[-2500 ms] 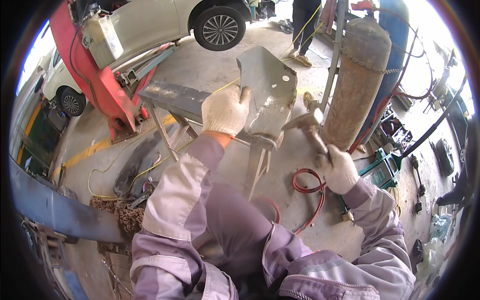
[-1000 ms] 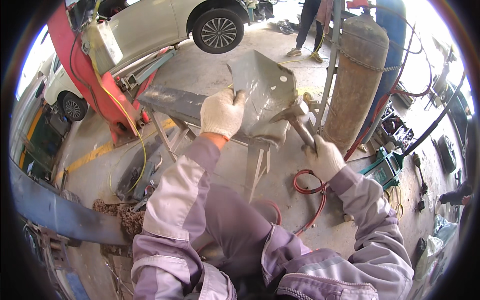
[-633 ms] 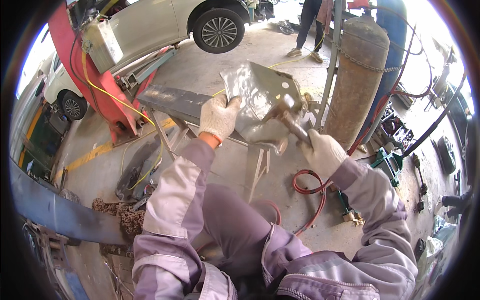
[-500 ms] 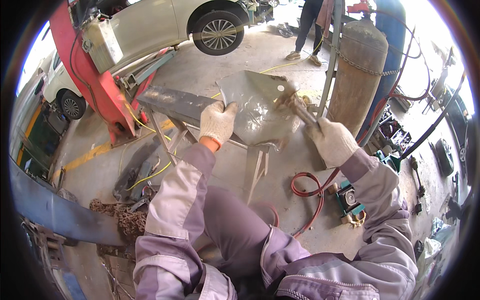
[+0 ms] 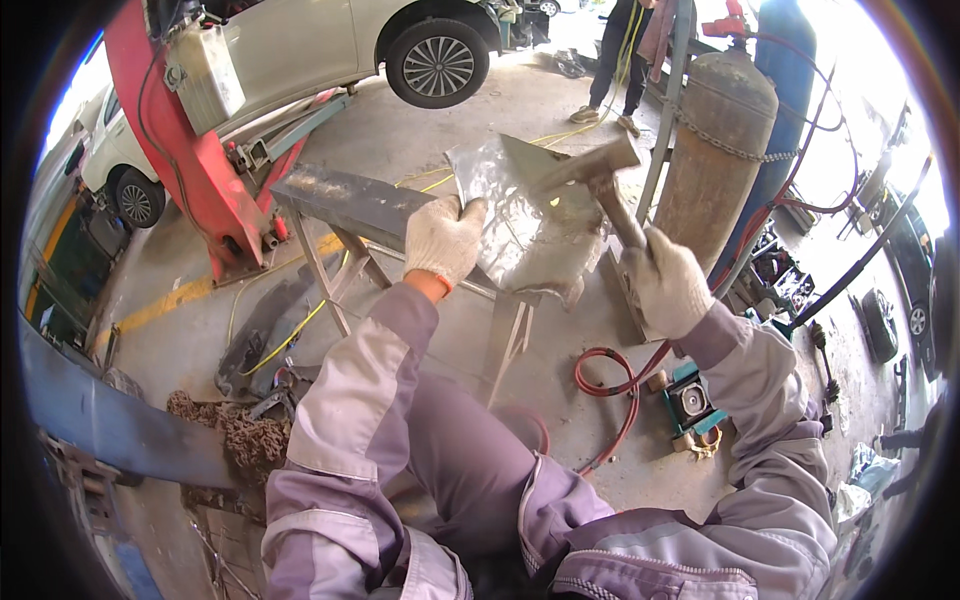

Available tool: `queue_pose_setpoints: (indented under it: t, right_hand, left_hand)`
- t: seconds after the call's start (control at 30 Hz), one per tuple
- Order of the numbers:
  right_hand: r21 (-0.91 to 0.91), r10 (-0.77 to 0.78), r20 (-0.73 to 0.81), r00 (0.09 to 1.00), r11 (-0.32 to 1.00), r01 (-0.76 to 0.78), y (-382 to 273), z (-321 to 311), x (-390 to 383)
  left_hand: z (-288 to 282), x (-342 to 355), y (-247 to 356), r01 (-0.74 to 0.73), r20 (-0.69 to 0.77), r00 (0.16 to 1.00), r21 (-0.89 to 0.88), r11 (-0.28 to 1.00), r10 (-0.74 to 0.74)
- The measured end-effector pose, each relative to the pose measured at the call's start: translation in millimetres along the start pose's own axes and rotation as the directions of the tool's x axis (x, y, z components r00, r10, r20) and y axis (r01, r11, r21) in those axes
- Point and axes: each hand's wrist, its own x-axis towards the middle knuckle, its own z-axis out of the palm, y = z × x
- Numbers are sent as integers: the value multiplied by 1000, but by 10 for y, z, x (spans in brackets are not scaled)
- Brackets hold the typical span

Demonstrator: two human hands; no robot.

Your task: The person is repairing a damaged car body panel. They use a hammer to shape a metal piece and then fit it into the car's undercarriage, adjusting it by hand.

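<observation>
A bent grey metal panel (image 5: 520,240), dented and shiny in patches, lies tilted over the near end of a dark steel bench (image 5: 335,200) on angled legs. My left hand (image 5: 446,238), in a knitted glove, grips the panel's left edge between thumb and fingers. My right hand (image 5: 668,280), also gloved, is closed round the handle of a hammer (image 5: 606,162), whose head is raised above the panel's upper right part.
A white car (image 5: 290,40), red lift post (image 5: 185,180) and white tank (image 5: 200,80) stand behind. Rusty (image 5: 712,170) and blue cylinders (image 5: 785,60) are chained at right. A red hose (image 5: 630,390), teal tool (image 5: 692,398) and chain pile (image 5: 255,440) lie near me. Another person's legs (image 5: 610,90) show beyond.
The panel has tipped down and shifted toward my lower left since the oldest frame. My left hand moved slightly down. The hammer has risen from the panel compared with half a second ago.
</observation>
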Motion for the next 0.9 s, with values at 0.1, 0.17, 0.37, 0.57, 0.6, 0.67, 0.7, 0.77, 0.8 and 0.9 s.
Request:
queue_pose_setpoints:
  t: [0.1,0.17,0.37,0.57,0.6,0.67,0.7,0.77,0.8,0.9]
  right_hand:
    - [-171,85,177,981,984,-55,207,136,-64]
    - [-252,137,98,986,962,-109,304,-13,68]
    - [287,122,-139,983,955,-78,269,144,-82]
    - [-180,138,7,990,974,-135,315,102,11]
    - [-111,171,-34,985,979,-174,248,50,32]
    - [104,126,-157,980,988,-110,172,115,-14]
    - [207,112,-221,969,976,-66,153,143,-55]
    - [-11,51,-75,996,999,-52,286,334,-145]
    - [-117,33,4,999,993,-32,339,412,-165]
    - [-224,79,46,996,972,-67,322,323,-40]
  left_hand:
    - [-11,-73,199,22,27,999,-50,999,-21]
    - [-5,-63,144,-31,5,1000,37,999,31]
    - [-23,-32,174,-131,-2,991,79,988,131]
    - [-62,12,216,-100,45,995,203,974,93]
    - [-73,26,210,-112,28,994,162,980,109]
    - [-56,20,170,-131,4,991,74,989,131]
    - [-60,25,161,-131,0,991,74,989,132]
    - [-57,30,175,-134,8,991,76,988,133]
    - [-58,16,204,-97,26,995,34,995,96]
    - [-97,11,319,-71,30,997,23,997,70]
